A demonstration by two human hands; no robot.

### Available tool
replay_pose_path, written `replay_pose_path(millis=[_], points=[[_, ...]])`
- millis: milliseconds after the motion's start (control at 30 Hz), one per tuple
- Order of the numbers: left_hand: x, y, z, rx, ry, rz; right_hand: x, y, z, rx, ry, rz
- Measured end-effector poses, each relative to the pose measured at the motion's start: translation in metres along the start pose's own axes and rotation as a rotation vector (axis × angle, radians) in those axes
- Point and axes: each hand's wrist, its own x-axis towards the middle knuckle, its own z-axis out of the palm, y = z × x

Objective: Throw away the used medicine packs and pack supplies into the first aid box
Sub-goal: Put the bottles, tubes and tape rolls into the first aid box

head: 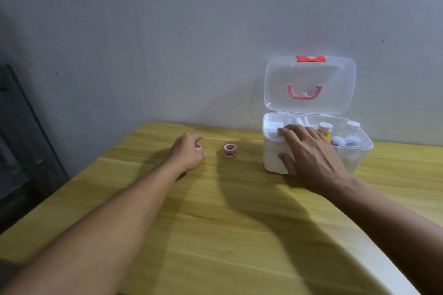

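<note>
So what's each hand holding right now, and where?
Left hand closes around a small pink-and-white tape roll, by its sides. Right hand rests on the white plastic first aid box.

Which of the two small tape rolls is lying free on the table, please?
The tape roll between the hands; the other roll is inside the left hand's grip.

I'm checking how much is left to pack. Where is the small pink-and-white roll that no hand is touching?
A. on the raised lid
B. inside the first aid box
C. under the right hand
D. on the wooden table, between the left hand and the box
D: the loose roll stands on the table, apart from the left hand and left of the first aid box, whose rim the right hand rests on.
</note>
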Motion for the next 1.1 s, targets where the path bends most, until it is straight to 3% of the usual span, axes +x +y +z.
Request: replay_pose_path(millis=[200, 400, 700, 833, 1100], points=[[-0.003, 0.036, 0.016, 0.065, -0.143, 0.09, -0.007, 0.001, -0.013, 0.089, 0.011, 0.012], [0.0, 0.051, 0.031, 0.161, -0.168, 0.136, -0.021, 0.02, -0.029, 0.165, 0.122, 0.115], [0.005, 0.072, 0.036, 0.029, 0.002, 0.121, -0.044, 0.06, -0.026, 0.082, 0.107, 0.319], [0.013, 0.114, 0.013, -0.106, 0.055, 0.263, -0.052, 0.06, -0.013, 0.105, 0.071, 0.295], [0.021, 0.188, 0.018, -0.004, -0.127, 0.414, -0.057, 0.063, -0.002, 0.112, 0.089, 0.276]])
